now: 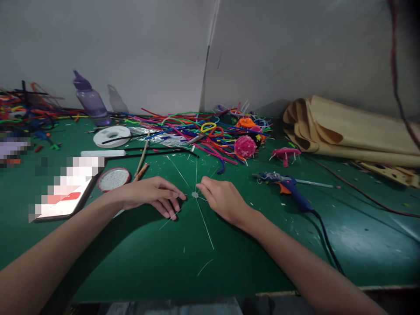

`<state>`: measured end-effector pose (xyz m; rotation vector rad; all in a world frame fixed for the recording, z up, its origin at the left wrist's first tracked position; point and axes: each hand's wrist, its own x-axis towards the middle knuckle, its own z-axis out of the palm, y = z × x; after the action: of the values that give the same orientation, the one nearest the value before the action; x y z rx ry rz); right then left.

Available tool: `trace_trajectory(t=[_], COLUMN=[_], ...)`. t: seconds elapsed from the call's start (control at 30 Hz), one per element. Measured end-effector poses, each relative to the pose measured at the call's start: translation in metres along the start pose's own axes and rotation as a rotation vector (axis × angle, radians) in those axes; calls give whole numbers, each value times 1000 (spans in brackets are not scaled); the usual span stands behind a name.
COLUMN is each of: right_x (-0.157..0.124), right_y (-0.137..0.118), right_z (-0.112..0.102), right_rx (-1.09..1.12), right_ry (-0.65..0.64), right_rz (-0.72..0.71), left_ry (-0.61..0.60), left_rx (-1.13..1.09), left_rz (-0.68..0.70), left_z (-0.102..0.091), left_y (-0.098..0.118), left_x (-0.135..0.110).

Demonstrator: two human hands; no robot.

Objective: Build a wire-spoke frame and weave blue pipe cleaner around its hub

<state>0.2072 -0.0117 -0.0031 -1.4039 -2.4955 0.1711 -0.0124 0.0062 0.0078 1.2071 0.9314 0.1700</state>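
Note:
On the green table lies a star of thin, clear strands (205, 223) spreading out from a small whitish hub (195, 194). My left hand (157, 197) is just left of that hub, its fingers loosely bent and apart, with one strand passing by the fingertips. To the right, my right hand (223, 197) has its fingers curled together, thumb and forefinger close beside the hub. Whatever those fingers pinch is hidden, and the hand covers part of the strands on that side.
A blue glue gun (288, 186) with a glue stick lies right. Colourful pipe cleaners (193, 131) and a pink pompom (244, 146) are behind. At left are a lit phone (67, 192), a dish of clear beads (113, 178), a white spool (111, 131) and a purple bottle (90, 103).

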Motion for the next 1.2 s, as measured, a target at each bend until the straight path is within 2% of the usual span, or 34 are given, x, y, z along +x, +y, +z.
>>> trace_trajectory(t=[0.23, 0.37, 0.5, 0.67, 0.9, 1.0, 1.1, 1.2], right_x=[0, 0, 0, 0, 5, 8, 10, 10], right_y=[0, 0, 1, 6, 30, 39, 45, 48], right_z=[0, -1, -3, -5, -14, -19, -21, -20], right_rx=[1, 72, 175, 177, 250, 198, 107, 62], right_ry=[-31, -1, 64, 136, 352, 402, 389, 301], right_rz=[-26, 22, 69, 85, 180, 245, 317, 371], left_ry=[-2, 4, -7, -19, -67, -57, -35, -21], left_rx=[1, 2, 4, 20, 18, 2, 0, 14], left_rz=[0, -1, 5, 12, 10, 29, 36, 42], left_z=[0, 0, -1, -1, -4, -8, -11, -14], left_y=[0, 1, 0, -1, 5, 7, 6, 3], left_x=[-1, -1, -1, -1, -8, -11, -13, -12])
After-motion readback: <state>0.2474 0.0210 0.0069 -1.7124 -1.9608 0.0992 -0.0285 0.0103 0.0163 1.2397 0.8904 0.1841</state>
